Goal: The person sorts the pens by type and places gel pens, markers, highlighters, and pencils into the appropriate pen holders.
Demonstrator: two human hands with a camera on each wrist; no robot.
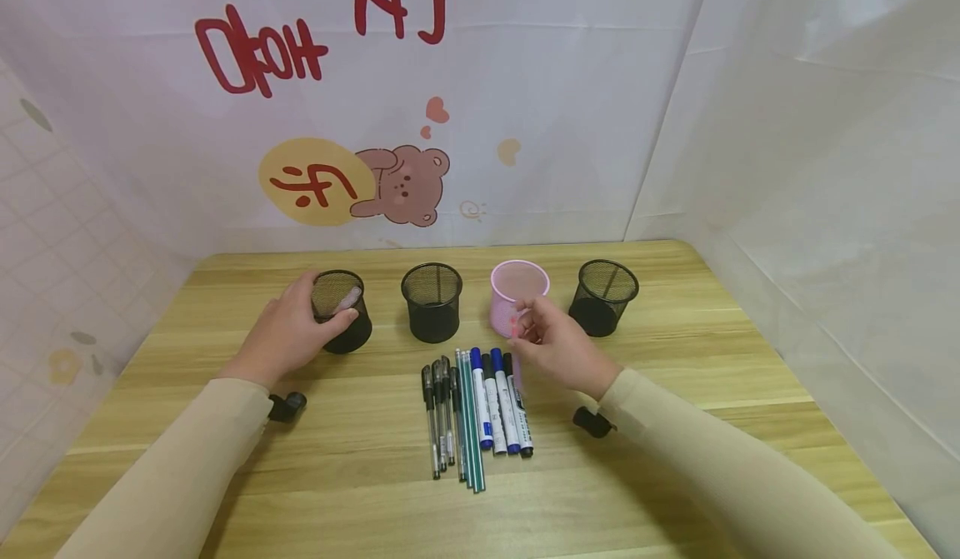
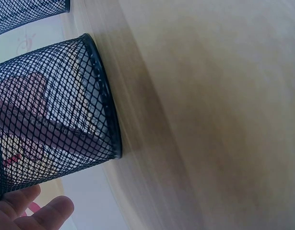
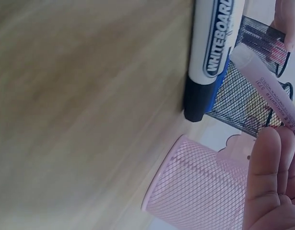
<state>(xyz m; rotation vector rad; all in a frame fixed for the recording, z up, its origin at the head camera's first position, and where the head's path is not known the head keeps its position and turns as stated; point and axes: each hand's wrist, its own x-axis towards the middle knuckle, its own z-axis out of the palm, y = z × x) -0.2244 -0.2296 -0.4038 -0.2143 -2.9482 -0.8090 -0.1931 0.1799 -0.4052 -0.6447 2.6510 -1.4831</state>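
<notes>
My left hand (image 1: 288, 326) grips the leftmost black mesh pen cup (image 1: 351, 341), thumb at the front and fingers round its far side. A highlighter (image 2: 51, 134) leans inside that cup, seen through the mesh in the left wrist view. My right hand (image 1: 562, 346) pinches a pink highlighter (image 3: 269, 88) labelled along its barrel, just in front of the pink mesh cup (image 1: 502, 317). In the right wrist view, whiteboard markers (image 3: 205, 57) lie beside the highlighter. On the table they form a row with several green striped pencils (image 1: 469, 434) and several black-capped pens (image 1: 441, 409).
A second black mesh cup (image 1: 433, 321) stands between the left and pink cups. Another black mesh cup (image 1: 596, 316) stands at the right. Behind the wooden table (image 1: 337, 492) hangs a white printed sheet (image 1: 562, 84).
</notes>
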